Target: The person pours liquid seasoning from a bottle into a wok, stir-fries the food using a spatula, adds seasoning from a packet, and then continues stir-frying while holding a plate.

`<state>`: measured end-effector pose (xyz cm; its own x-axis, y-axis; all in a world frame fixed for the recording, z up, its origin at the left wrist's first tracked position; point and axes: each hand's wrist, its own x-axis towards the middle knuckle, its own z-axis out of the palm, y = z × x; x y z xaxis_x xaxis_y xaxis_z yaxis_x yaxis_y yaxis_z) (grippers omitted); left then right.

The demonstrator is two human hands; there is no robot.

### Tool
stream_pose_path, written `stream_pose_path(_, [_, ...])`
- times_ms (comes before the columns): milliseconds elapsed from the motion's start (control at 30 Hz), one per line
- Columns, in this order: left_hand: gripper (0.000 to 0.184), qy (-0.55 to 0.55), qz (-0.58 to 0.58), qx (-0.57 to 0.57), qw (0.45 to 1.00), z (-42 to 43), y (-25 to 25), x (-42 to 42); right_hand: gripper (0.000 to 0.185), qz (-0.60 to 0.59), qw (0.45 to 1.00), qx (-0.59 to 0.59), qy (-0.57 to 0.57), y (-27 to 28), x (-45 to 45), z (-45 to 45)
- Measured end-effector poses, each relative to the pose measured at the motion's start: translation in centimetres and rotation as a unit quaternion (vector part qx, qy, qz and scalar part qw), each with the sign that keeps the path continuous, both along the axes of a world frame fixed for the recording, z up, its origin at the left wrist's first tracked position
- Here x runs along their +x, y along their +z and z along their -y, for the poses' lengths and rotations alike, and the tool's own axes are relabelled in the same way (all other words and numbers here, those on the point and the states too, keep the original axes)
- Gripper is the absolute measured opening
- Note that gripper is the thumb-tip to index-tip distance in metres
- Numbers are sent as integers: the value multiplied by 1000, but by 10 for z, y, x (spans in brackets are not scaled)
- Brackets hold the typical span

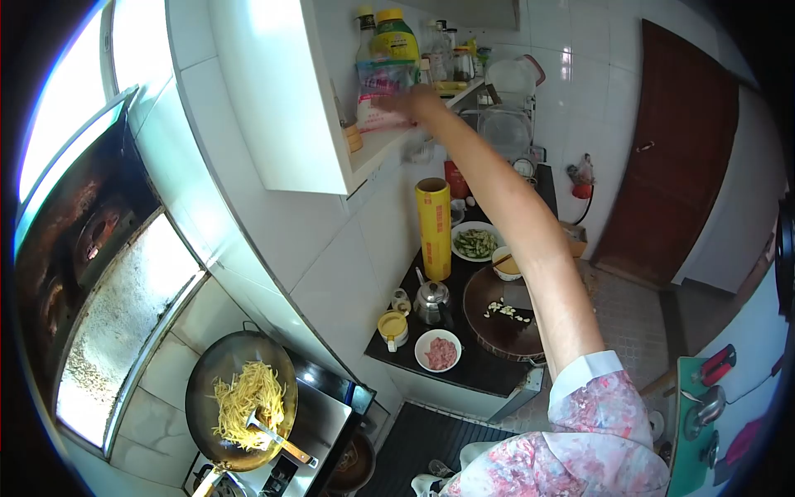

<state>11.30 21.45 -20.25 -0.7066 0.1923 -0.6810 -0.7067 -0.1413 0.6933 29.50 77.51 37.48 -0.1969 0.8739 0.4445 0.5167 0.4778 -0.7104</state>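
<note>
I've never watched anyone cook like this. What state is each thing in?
Wok: upright, holding yellow shreds
Spatula: resting in the wok
White bowl: holding raw-looking meat
Kettle: upright, lid on
Yellow roll: standing on end
Chopping board: flat, bearing chopped white pieces
Right hand: raised by the bag, blurred, grip unclear

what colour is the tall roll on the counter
The tall roll is yellow with red print; the head view shows it.

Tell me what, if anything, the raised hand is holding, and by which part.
It cannot be told: the blurred hand overlaps the bag at its lower right, but no grip is clear.
</note>
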Motion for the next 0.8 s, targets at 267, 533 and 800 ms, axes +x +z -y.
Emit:
stream_pose_path(267, [37,47,-3,-6,999,7,-2,15,50,-349,920,180,-2,-49,17,24])
stream_pose_path(533, [38,135,12,-10,991,57,-31,48,46,-514,821,14,248,-133,94,76])
stream_pose_path(800, [39,397,22,143,906,251,-142,218,45,-199,861,-241,402,-282,84,195])
